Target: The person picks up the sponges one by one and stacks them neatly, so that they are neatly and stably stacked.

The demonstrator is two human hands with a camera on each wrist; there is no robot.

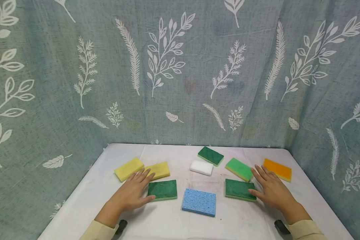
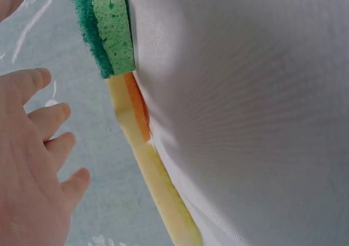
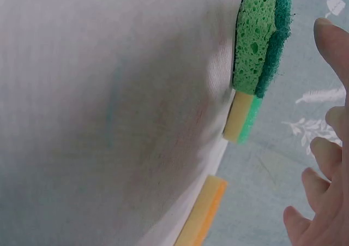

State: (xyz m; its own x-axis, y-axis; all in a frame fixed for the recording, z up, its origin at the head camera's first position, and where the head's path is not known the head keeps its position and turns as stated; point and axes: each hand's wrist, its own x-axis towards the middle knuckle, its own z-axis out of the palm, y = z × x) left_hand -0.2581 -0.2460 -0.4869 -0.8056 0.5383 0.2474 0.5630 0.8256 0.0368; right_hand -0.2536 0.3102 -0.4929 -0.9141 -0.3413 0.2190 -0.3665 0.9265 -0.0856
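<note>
My left hand [image 1: 133,193], fingers spread and straight, hovers over the left side of the table beside a dark green scouring sponge [image 1: 162,190]. Its fingertips overlap two yellow sponges [image 1: 129,169] in the head view. In the left wrist view that green sponge [image 2: 112,30] shows a light green porous side, with the fingers apart from it. On the right, my right hand [image 1: 273,191] is also spread, holding nothing. Its thumb overlaps another dark green sponge [image 1: 239,190], and its fingers reach between a light green sponge [image 1: 239,169] and an orange one [image 1: 277,170].
A blue sponge [image 1: 199,202] lies front centre. Behind it are a white sponge [image 1: 201,167] and a third dark green sponge [image 1: 210,155]. The white-covered table [image 1: 168,223] meets a leaf-patterned grey-green curtain [image 1: 180,113] at the back and sides.
</note>
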